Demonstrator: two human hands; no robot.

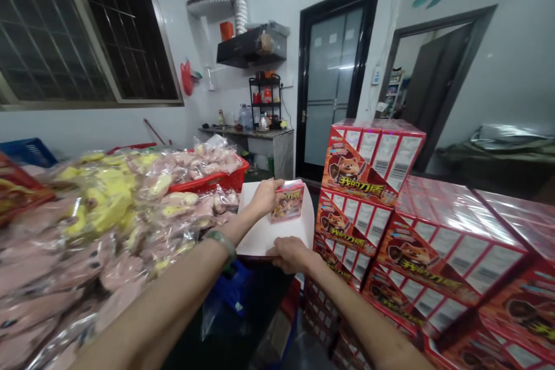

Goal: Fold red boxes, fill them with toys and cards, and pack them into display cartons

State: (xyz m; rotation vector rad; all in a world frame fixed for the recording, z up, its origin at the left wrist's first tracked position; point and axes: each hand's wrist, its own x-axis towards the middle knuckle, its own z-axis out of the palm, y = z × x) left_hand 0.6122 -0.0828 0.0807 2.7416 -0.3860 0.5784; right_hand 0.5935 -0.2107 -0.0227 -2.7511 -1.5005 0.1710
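Observation:
In the middle of the head view is an open carton (255,237) with a white inside. My left hand (265,199) reaches over it from the left, a green bangle (223,245) on the wrist. Its fingers are closed on the upper left edge of a small red and pink printed box (288,203), which stands upright towards the carton's far side. At the near edge, my right hand (292,254) grips the carton wall, its thumb on the white inside and the other fingers mostly hidden underneath.
Bagged pink and yellow items (108,196) are heaped on the left, some in a red basket (236,176). Film-wrapped packs of red printed boxes (362,167) are stacked on the right. A blue object (234,289) lies below the carton. Further back are a counter (277,134) and a door (333,87).

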